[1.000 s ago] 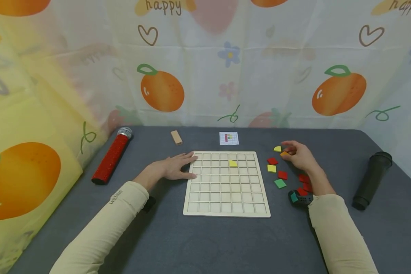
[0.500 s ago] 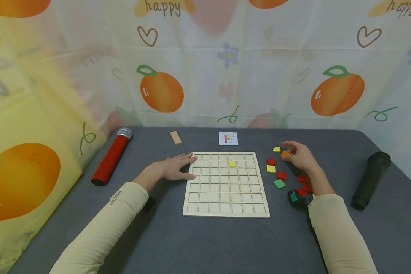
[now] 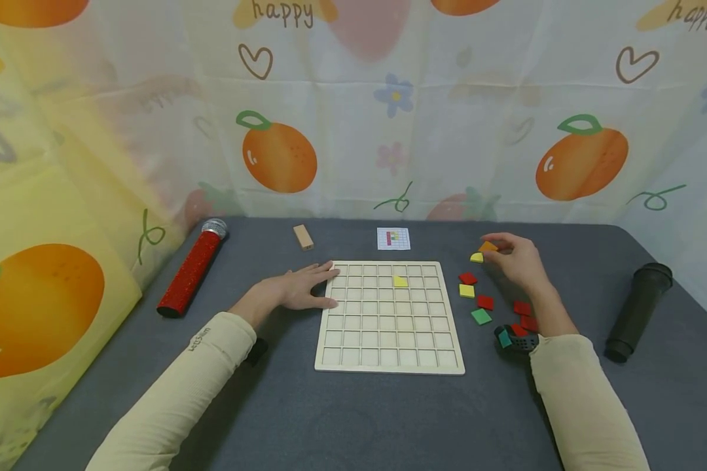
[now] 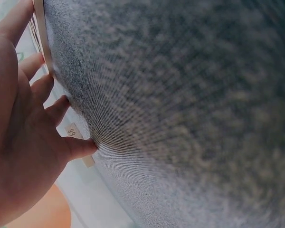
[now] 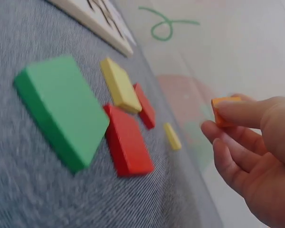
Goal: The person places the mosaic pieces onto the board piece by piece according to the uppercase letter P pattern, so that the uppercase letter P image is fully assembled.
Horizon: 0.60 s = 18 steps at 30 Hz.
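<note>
My right hand (image 3: 515,260) pinches a small orange tile (image 3: 488,246) between thumb and fingers. In the right wrist view the orange tile (image 5: 223,108) is held up off the table. Just below it lies a rounded yellow tile (image 3: 476,258). At the left edge of a pale gridded board (image 3: 390,366), my left hand (image 3: 300,288) rests with its fingers spread, fingertips and thumb touching the rim. One yellow tile (image 3: 400,282) with a cut corner sits in a cell near the board's top. The left wrist view shows the left hand (image 4: 38,118) with fingers extended against the board's edge.
Right of the board lie red tiles, a yellow square (image 3: 467,290) and a green tile (image 3: 481,316). Behind the board are a printed grid card (image 3: 393,239) and a wooden block (image 3: 303,237). A red microphone (image 3: 191,271) lies left, a dark cylinder (image 3: 639,313) right.
My right hand has lifted the orange tile and moved it slightly away from me, toward the back of the table. My left hand stays at the board's edge.
</note>
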Each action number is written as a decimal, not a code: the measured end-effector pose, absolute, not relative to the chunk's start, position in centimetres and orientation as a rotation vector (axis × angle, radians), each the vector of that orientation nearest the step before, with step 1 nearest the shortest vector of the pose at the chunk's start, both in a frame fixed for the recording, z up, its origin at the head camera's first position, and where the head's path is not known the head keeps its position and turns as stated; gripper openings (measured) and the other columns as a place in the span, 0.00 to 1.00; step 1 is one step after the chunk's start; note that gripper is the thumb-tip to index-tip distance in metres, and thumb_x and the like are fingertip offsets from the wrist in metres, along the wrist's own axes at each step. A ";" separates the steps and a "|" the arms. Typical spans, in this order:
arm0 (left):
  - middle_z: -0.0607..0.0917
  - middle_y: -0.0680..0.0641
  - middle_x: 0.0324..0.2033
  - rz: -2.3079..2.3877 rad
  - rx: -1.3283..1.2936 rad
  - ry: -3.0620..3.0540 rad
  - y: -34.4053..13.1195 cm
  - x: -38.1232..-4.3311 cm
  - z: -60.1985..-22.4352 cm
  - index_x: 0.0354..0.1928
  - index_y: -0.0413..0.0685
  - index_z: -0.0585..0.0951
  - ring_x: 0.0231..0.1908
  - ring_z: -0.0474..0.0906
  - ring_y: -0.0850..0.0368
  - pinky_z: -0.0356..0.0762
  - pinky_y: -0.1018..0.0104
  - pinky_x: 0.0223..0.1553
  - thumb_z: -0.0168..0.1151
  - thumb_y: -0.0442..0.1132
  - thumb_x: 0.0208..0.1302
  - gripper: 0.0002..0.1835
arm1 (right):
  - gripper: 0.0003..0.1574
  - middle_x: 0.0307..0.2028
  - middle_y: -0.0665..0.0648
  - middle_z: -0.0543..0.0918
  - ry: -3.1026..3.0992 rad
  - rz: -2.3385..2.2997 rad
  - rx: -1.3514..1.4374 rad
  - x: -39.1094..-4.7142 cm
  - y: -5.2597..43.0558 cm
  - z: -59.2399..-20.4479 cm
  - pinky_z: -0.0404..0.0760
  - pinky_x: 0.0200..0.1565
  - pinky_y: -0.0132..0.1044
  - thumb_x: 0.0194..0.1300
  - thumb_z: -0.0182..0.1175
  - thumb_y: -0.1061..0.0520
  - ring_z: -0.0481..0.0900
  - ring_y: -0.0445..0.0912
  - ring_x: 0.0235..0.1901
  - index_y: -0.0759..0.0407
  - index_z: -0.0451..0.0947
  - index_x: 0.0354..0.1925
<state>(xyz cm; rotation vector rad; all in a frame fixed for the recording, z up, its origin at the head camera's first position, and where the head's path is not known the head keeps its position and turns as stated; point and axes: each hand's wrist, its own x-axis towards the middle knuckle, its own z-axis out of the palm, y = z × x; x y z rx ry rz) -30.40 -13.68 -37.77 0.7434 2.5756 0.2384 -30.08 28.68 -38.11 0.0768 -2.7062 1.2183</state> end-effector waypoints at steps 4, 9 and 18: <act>0.41 0.47 0.74 0.239 0.753 2.571 -13.6 -30.4 -37.7 0.76 0.54 0.47 0.72 0.37 0.45 0.39 0.32 0.62 0.51 0.64 0.66 0.45 | 0.26 0.44 0.66 0.78 -2.694 1.321 0.123 -29.9 28.1 -37.6 0.78 0.41 0.50 0.67 0.60 0.54 0.79 0.60 0.41 0.63 0.72 0.60; 0.41 0.47 0.74 0.245 0.738 2.576 -13.6 -30.4 -37.7 0.76 0.54 0.47 0.72 0.38 0.45 0.39 0.32 0.62 0.52 0.64 0.65 0.45 | 0.26 0.42 0.65 0.77 -2.673 1.444 0.200 -29.9 26.9 -37.0 0.78 0.43 0.51 0.67 0.60 0.55 0.81 0.61 0.41 0.63 0.72 0.61; 0.43 0.48 0.74 0.290 0.683 2.610 -13.0 -29.7 -37.5 0.76 0.53 0.49 0.72 0.38 0.45 0.39 0.29 0.61 0.54 0.66 0.62 0.47 | 0.26 0.41 0.63 0.73 -2.743 1.483 0.180 -29.8 25.7 -36.9 0.77 0.45 0.50 0.69 0.58 0.57 0.80 0.59 0.44 0.64 0.70 0.62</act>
